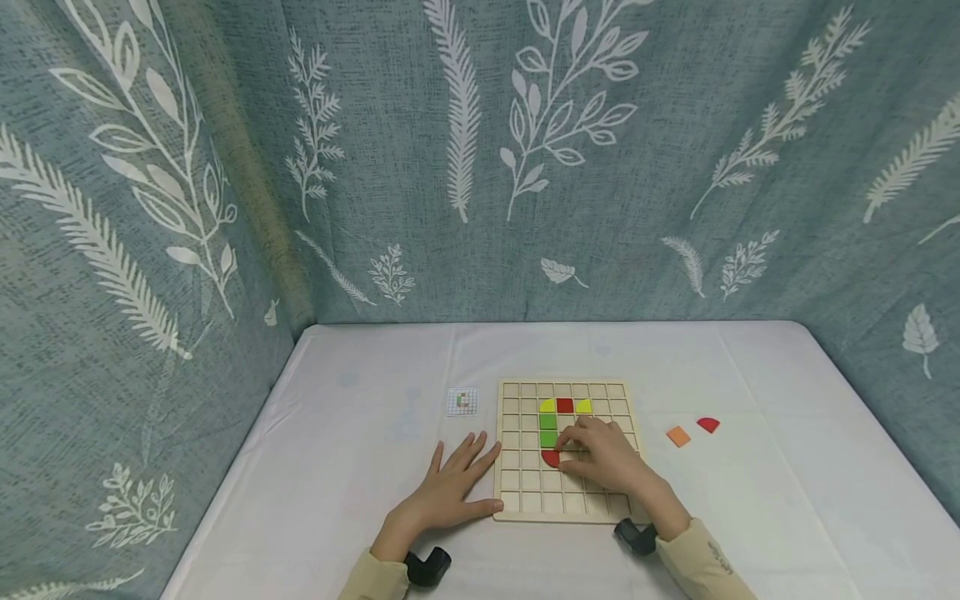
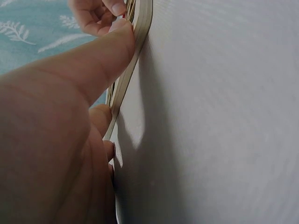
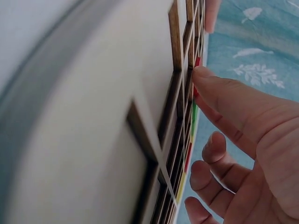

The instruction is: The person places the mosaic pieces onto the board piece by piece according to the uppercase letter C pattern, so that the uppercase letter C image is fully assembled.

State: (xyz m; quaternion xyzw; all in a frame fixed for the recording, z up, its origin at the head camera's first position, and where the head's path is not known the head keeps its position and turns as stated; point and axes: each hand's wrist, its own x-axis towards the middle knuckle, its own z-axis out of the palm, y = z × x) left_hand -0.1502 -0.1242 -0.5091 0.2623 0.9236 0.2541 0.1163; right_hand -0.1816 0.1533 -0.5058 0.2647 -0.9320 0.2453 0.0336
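A square wooden grid board (image 1: 530,503) lies on the white-covered table. My left hand (image 1: 448,492) rests at its left edge with fingers spread, the thumb on the near left corner. My right hand (image 1: 611,457) reaches over the board and pinches a red quarter-circle tile (image 1: 551,458) between thumb and index finger, at a cell below the green tiles. In the right wrist view the thumb (image 3: 219,88) touches the red tile while the other fingers curl loosely. Two green square tiles (image 1: 548,430) stand in a column. Above are a red square tile (image 1: 565,406) and yellow tiles (image 1: 547,407) on both sides of it.
Right of the board lie an orange square tile (image 1: 678,436) and another red quarter-circle tile (image 1: 708,425). A small printed pattern card (image 1: 462,402) lies left of the board. A patterned blue-green curtain (image 1: 480,167) hangs behind the table (image 1: 780,517).
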